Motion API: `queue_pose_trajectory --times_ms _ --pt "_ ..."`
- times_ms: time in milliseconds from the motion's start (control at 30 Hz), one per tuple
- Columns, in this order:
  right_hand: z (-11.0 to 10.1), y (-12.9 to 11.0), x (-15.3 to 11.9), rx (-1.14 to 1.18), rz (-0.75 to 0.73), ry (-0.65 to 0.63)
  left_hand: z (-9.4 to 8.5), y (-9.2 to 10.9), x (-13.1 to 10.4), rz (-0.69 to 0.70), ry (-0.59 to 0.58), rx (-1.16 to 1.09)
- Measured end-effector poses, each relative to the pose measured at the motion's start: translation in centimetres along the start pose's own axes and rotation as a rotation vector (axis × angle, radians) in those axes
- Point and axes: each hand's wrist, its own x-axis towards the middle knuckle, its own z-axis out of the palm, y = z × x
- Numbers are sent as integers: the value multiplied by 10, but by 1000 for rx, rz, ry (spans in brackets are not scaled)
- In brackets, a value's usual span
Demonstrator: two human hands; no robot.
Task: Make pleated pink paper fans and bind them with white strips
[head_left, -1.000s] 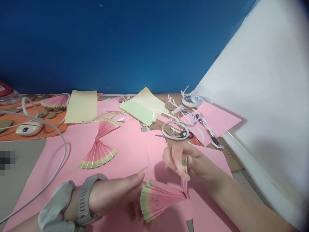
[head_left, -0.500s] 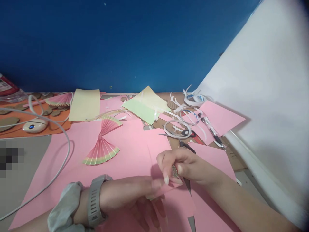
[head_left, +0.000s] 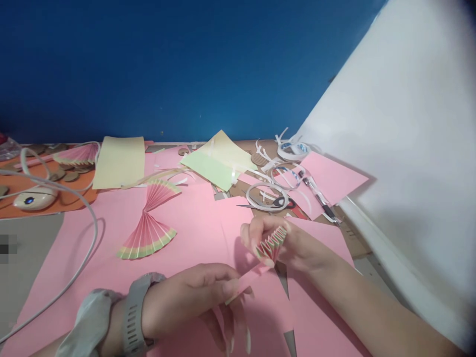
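Observation:
A pleated paper fan [head_left: 273, 244], pink with a yellow-green edge, is held between both hands above the pink paper [head_left: 193, 243]. My right hand [head_left: 293, 240] is closed around its folded end, where the zigzag pleats spread slightly. My left hand [head_left: 201, 295], below a grey watch, pinches the other end, a flat pink strip, between thumb and finger; its remaining fingers hang apart underneath. Left of the hands lies a bow-shaped pleated paper piece [head_left: 148, 228] in the same colours, pinched in at its middle.
Behind my hands lie scissors [head_left: 281, 202], tape rolls [head_left: 292, 150], a pen [head_left: 318, 196] and white paper scraps. Yellow and green sheets [head_left: 219, 161] rest near the blue wall. On the left are a cream cable device [head_left: 35, 198], its cable [head_left: 94, 233] and cardboard discs on orange paper.
My right hand has turned and its pleated end now shows more, fanned apart. My left hand has tilted, and the strip between the hands is in plainer view. The whole view has shifted slightly.

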Motion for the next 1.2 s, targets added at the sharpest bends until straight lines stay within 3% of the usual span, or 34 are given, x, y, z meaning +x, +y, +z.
queue_pose_trajectory --times_ms 133,367,633,900,1067,1200 --pt "1 -1 2 -113 22 9 1 2 3 6 99 34" --pt "-1 0 2 -144 58 69 -5 -3 6 17 137 47" --pt "-9 -2 0 -86 107 63 -15 11 -2 208 333 11" --pt "-7 -7 0 -28 10 98 -18 16 -12 112 140 137" --pt "-6 -7 0 -79 63 168 -14 7 -11 240 166 167" --pt "-11 -2 0 -15 63 147 -12 4 -9 286 164 161"
